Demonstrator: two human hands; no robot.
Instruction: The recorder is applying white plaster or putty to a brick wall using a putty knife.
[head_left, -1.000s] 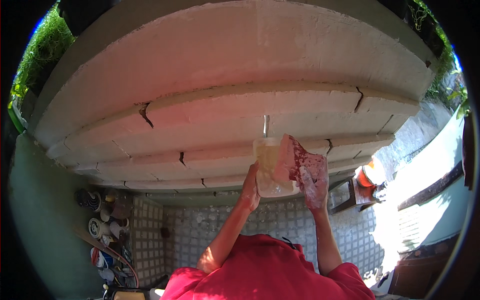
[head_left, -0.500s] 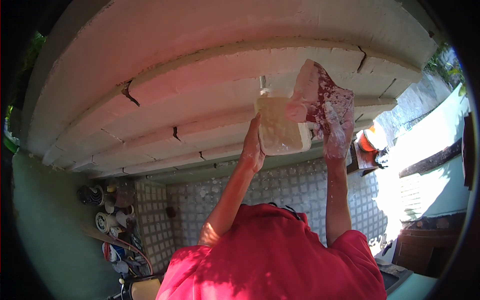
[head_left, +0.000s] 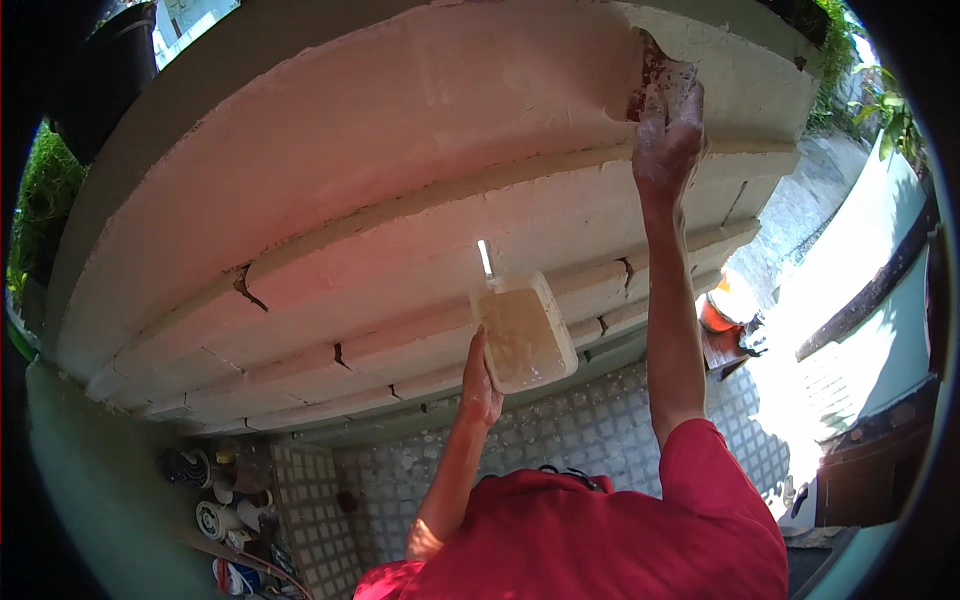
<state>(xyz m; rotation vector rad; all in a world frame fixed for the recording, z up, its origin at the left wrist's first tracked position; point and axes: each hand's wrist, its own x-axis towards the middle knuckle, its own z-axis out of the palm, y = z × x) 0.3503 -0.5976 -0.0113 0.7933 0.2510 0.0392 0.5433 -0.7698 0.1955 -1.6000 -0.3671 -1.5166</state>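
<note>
My left hand (head_left: pixel 482 388) grips the side of a pale rectangular plastic tub (head_left: pixel 530 340), tilted so that its whitish inside shows. A bright narrow strip (head_left: pixel 485 257) stands out beyond the tub's far rim; its kind is unclear. Reaching up to the far right, my right hand (head_left: pixel 668 140), smeared with white paste, is closed round a reddish-brown flat scraper (head_left: pixel 650 75). White paste coats the scraper too. Its blade lies against the upper band of the white stepped wall (head_left: pixel 420 130), or very close to it.
Ledges and dark cracks (head_left: pixel 248 288) run along the wall. Tubs and tools (head_left: pixel 215 520) stand at lower left beside a green wall (head_left: pixel 90 470). An orange bucket (head_left: pixel 717 315) stands at the right. Below lies a tiled floor (head_left: pixel 590 430); plants (head_left: pixel 890 120) grow at upper right.
My right hand has moved up and away with the scraper, from beside the tub to the upper wall. My left hand and the tub are lower and further left in view.
</note>
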